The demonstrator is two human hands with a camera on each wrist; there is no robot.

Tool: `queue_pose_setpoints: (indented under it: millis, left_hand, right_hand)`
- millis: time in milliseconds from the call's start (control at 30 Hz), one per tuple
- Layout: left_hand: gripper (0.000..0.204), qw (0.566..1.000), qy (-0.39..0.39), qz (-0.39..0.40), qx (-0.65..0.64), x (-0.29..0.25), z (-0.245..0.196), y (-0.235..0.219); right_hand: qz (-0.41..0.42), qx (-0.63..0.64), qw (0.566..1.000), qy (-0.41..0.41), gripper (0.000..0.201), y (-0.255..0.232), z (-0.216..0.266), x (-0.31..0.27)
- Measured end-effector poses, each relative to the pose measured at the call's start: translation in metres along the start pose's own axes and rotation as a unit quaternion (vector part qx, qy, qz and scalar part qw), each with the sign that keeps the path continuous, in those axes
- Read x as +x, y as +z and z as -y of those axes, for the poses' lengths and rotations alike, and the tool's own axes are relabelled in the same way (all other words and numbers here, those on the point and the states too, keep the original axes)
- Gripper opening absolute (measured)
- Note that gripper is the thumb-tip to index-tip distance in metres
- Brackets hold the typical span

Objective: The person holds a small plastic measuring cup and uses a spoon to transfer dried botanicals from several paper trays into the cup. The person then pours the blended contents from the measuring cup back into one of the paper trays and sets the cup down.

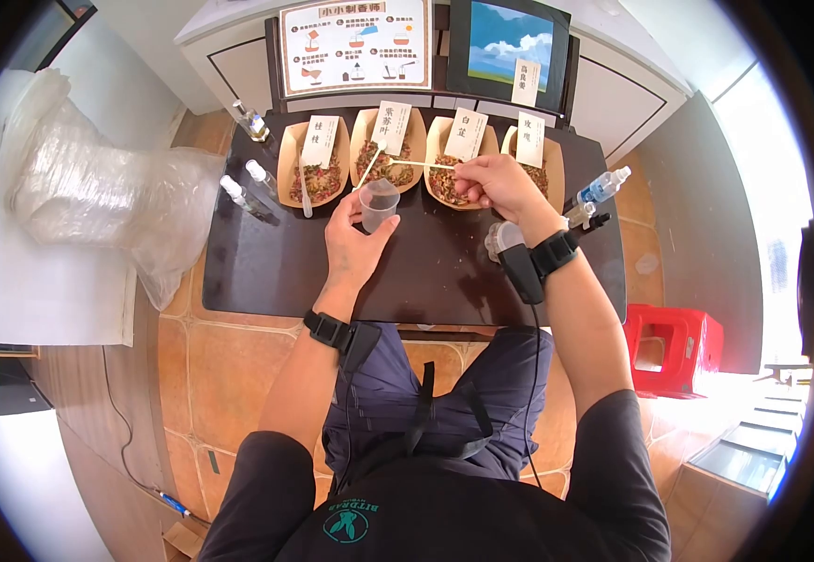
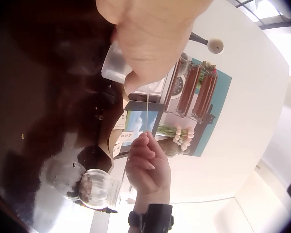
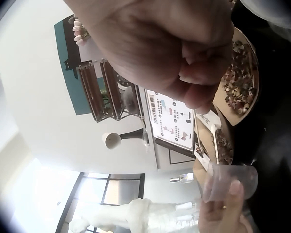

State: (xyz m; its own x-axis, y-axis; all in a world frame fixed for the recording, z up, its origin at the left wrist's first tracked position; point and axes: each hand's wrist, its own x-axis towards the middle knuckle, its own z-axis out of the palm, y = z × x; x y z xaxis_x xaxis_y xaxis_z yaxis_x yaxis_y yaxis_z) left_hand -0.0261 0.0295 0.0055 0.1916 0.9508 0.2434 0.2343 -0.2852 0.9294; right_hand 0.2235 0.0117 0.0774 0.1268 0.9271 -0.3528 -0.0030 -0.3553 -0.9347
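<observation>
My left hand (image 1: 355, 245) grips a small clear plastic cup (image 1: 379, 208) round its side. My right hand (image 1: 503, 187) pinches a thin pale spoon (image 1: 423, 164), its bowl end above the second paper tray (image 1: 413, 180). A second pale spoon (image 1: 367, 167) slants from that tray toward the cup's rim; whether my left fingers touch it, I cannot tell. Dried petals and leaves fill the trays. In the left wrist view the right hand (image 2: 149, 167) pinches the stick; in the right wrist view the cup (image 3: 231, 182) is between the left thumb and fingers.
Behind the labelled trays stand an instruction sheet (image 1: 355, 49) and a sky picture (image 1: 505, 51). Small bottles (image 1: 249, 122) are at the left, others (image 1: 603, 185) at the right. A glass jar (image 1: 496, 242) sits below my right wrist. A red stool (image 1: 674, 351) stands on the floor.
</observation>
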Motion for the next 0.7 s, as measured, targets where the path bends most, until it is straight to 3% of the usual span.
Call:
queue_pose_setpoints:
  millis: [167,267,333,367,433,567,633,700]
  left_hand:
    - [0.054,1.000,-0.024,-0.015,-0.003,0.003,-0.003,0.004]
    - [0.054,1.000,-0.024,-0.013,-0.005,0.003,-0.003,0.005]
    - [0.054,1.000,-0.023,-0.010,-0.009,0.002,-0.001,0.006]
    - [0.054,1.000,-0.012,-0.011,-0.006,0.002,0.001,0.006]
    - [0.053,1.000,0.000,-0.012,-0.004,0.001,0.001,0.007]
    - [0.053,1.000,0.004,-0.013,0.002,-0.001,-0.001,0.006]
    - [0.053,1.000,0.007,-0.012,0.003,-0.002,0.000,0.006]
    - [0.054,1.000,0.011,-0.011,0.002,-0.003,0.002,0.007]
  right_hand:
    - [0.007,-0.040,0.999,-0.024,0.019,0.001,0.018,-0.026]
    - [-0.014,-0.140,0.988,-0.057,0.019,0.012,0.022,-0.046]
    - [-0.040,-0.287,0.943,-0.164,0.022,0.019,0.019,-0.055]
    - [-0.040,-0.287,0.943,-0.164,0.022,0.020,0.018,-0.056]
    - [-0.070,-0.391,0.859,-0.323,0.020,0.023,0.015,-0.058]
    - [-0.078,-0.365,0.885,-0.278,0.019,0.028,0.024,-0.062]
    - [-0.130,-0.311,0.905,-0.261,0.018,0.024,0.024,-0.051]
    - [-0.140,-0.320,0.900,-0.260,0.019,0.021,0.019,-0.033]
